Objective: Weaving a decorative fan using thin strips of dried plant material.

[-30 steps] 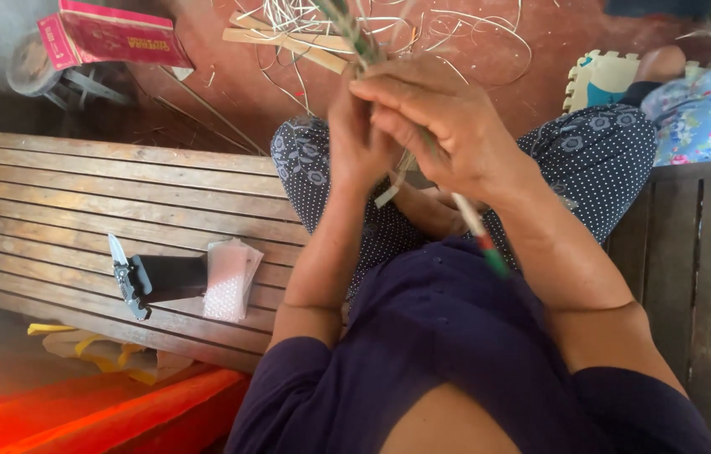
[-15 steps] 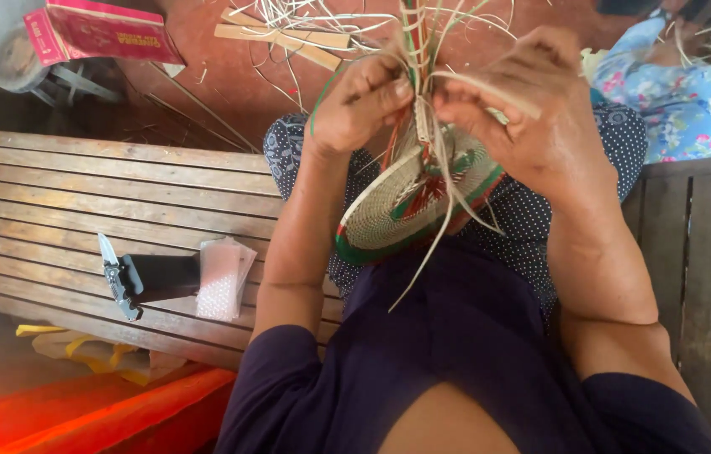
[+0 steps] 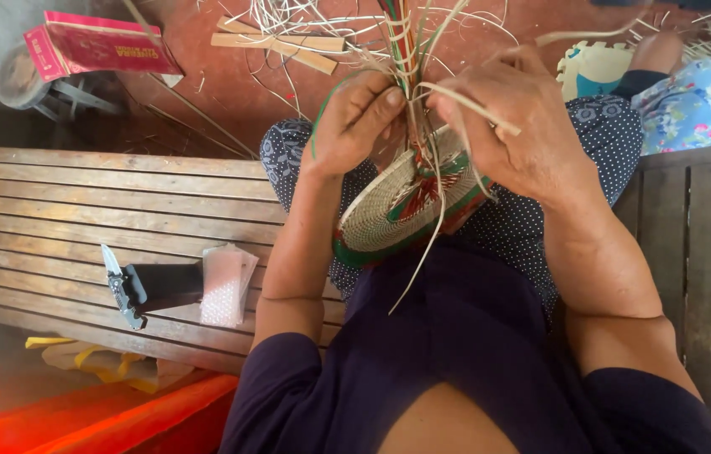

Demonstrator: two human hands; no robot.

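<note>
A round woven straw disc with green and red bands [image 3: 402, 210] stands tilted over the lap. The left hand [image 3: 351, 122] pinches its upright strands at eleven o'clock; the right hand [image 3: 511, 134] grips a pale flat strip [image 3: 473, 108] at one o'clock. Weaving appears midway; next the strip needs threading between strands.

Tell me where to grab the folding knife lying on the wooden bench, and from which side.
Take the folding knife by its dark handle, probably from above. It lies flat on the bench slats with the bare blade pointing toward the far side, so keep fingers on the near end. Come from its left: a black block lies close against its right. Both the left hand and right hand are busy with the woven piece.
</note>
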